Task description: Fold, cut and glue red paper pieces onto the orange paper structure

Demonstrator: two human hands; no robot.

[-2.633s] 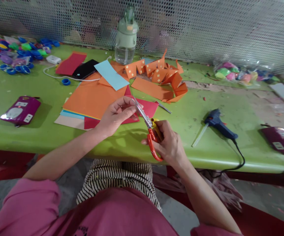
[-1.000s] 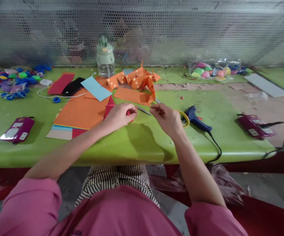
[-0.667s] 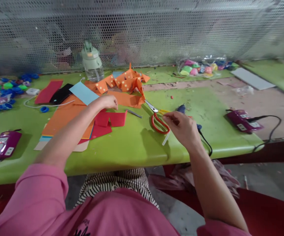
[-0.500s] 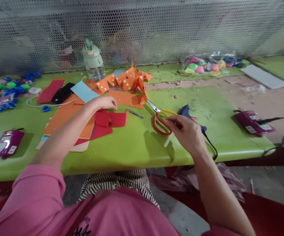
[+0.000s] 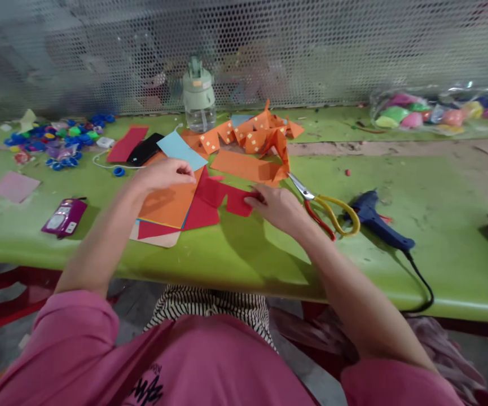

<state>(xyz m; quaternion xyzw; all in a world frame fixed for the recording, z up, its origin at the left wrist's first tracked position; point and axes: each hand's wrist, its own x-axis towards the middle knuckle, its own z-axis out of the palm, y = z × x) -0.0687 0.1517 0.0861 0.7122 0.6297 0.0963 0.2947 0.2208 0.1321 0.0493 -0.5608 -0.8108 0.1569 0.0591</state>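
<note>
My right hand [image 5: 275, 206] pinches the right end of a red folded paper piece [image 5: 238, 202], which has a notch in its lower edge. My left hand [image 5: 168, 172] hovers over the orange paper sheets [image 5: 170, 200], fingers curled together; whatever they may hold is too small or hidden to tell. Under the folded piece lies a larger red sheet [image 5: 203, 219]. Right of my right hand, scissors [image 5: 307, 194] with one red and one yellow handle lie on the table. A light blue paper [image 5: 182, 151] is just beyond my left hand.
Orange spotted paper shapes [image 5: 252, 135] and a water bottle [image 5: 198, 98] stand at the back. A dark blue glue gun [image 5: 381, 223] with a cord lies right. Colourful small caps [image 5: 57, 141] and a purple box [image 5: 65, 217] are left, bagged coloured pieces [image 5: 434, 113] back right.
My right hand has moved left from beside the scissors and taken hold of the red folded paper. My left hand has moved off that paper to the left. The view has swung left.
</note>
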